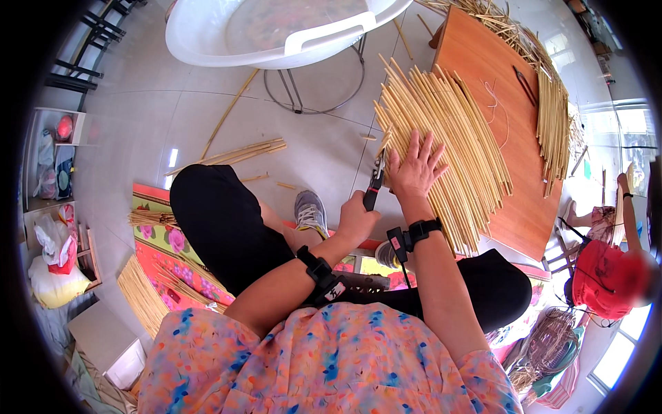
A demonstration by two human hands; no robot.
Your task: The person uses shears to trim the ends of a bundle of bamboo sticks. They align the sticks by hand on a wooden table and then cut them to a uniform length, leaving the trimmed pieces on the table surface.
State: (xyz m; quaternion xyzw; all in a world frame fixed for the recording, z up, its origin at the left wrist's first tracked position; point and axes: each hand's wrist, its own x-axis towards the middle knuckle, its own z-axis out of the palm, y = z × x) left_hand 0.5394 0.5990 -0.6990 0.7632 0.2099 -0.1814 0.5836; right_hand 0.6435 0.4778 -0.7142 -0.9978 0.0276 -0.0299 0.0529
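Observation:
My left hand (358, 219) grips dark-handled cutters (375, 183), their metal jaws at the left edge of a broad sheaf of pale cane sticks (462, 172). The sticks lie side by side, slanting across an orange-brown wooden board (526, 217). My right hand (415, 165) lies on the sticks just beside the cutters, fingers spread. Its palm hides part of the sticks. A dark tool (525, 84) and white string (493, 100) rest on the board beyond the sheaf.
A white basin (207, 48) on a metal stand is ahead. Loose canes (245, 150) lie on tiles. A floral mat (152, 255) is beneath my legs, with more bundles at left. A co-worker in red (600, 276) is at right. Shelves (58, 165) line the left.

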